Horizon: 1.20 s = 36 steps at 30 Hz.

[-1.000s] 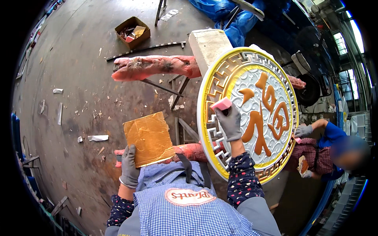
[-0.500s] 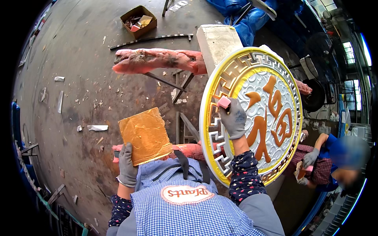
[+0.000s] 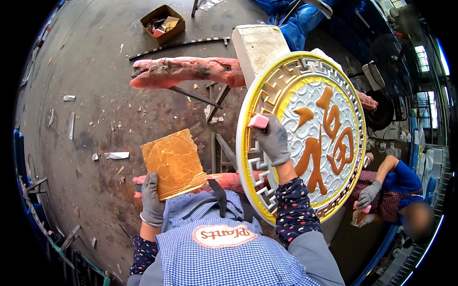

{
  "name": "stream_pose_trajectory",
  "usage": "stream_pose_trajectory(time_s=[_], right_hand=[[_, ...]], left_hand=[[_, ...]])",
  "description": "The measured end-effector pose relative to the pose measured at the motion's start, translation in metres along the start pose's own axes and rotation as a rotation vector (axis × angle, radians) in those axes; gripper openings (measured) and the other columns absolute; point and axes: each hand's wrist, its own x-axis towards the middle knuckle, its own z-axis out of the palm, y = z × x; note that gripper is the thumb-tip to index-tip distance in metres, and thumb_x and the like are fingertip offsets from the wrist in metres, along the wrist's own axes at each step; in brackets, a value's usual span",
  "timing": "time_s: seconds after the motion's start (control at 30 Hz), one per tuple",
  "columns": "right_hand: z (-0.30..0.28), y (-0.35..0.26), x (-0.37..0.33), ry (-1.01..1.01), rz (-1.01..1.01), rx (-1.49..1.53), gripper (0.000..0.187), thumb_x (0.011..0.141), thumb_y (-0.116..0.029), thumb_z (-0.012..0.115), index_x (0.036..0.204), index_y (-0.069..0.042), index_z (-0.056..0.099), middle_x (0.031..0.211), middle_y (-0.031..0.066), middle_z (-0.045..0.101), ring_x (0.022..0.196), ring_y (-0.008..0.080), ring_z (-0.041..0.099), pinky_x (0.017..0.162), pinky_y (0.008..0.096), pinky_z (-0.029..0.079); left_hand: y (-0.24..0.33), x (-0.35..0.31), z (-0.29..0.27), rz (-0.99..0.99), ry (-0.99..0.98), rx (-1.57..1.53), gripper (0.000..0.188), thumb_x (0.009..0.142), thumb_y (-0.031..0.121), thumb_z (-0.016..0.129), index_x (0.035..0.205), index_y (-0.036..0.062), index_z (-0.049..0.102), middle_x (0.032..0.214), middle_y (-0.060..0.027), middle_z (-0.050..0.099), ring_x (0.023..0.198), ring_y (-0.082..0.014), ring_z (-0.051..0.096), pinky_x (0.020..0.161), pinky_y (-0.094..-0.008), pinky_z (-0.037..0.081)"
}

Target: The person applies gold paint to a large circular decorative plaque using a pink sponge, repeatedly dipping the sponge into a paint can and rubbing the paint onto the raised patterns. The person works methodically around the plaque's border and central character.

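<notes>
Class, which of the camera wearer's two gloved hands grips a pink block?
The right hand, at the round panel, grips the pink block; the left hand instead holds a flat gold-coloured board, apart from the panel.

Grey gloves [image 3: 277, 148] on left hand [image 3: 152, 202] and right hand [image 3: 270, 136]; pale hem [image 3: 150, 223] at left wrist. Navy oversleeves [image 3: 296, 209], small pink and white motifs. Plain grey sleeves [image 3: 314, 256] above. Blue-and-white gingham apron [image 3: 205, 269]: dark strap [image 3: 218, 192], white oval patch [image 3: 224, 241], red-toned border and lettering.
</notes>
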Motion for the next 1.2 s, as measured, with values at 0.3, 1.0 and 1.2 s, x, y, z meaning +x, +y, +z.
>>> stream_pose_trajectory(time_s=[0.3,1.0,1.2], right_hand=[[-0.031,-0.014,-0.037,-0.349,-0.105,-0.066,0.027,0.083,-0.011,0.077,0.109,-0.010,0.069,0.103,0.0135,0.071,0.094,0.0366,0.071,0.080,0.0433,0.058],[-0.059,-0.007,-0.023,-0.189,0.066,0.005,0.031,0.085,-0.008,0.079,0.115,-0.008,0.070,0.101,0.0152,0.070,0.087,0.0332,0.071,0.076,0.0394,0.056],[-0.076,0.049,0.050,0.140,-0.128,-0.095,0.032,0.087,-0.005,0.078,0.117,-0.004,0.067,0.105,0.0154,0.071,0.091,0.0352,0.072,0.079,0.0403,0.057]], left_hand=[[-0.017,-0.003,-0.012,0.424,-0.037,0.654,0.035,0.113,0.031,0.053,0.127,0.0006,0.061,0.119,-0.0062,0.068,0.105,-0.0133,0.069,0.086,-0.0285,0.060],[-0.024,-0.008,-0.001,0.023,0.070,0.032,0.035,0.112,0.033,0.055,0.128,0.0023,0.061,0.118,-0.0061,0.067,0.104,-0.0143,0.070,0.084,-0.0297,0.061],[-0.032,-0.011,-0.006,0.054,0.067,0.032,0.035,0.113,0.032,0.054,0.130,0.0022,0.061,0.119,-0.0064,0.067,0.106,-0.0137,0.068,0.086,-0.0289,0.060]])
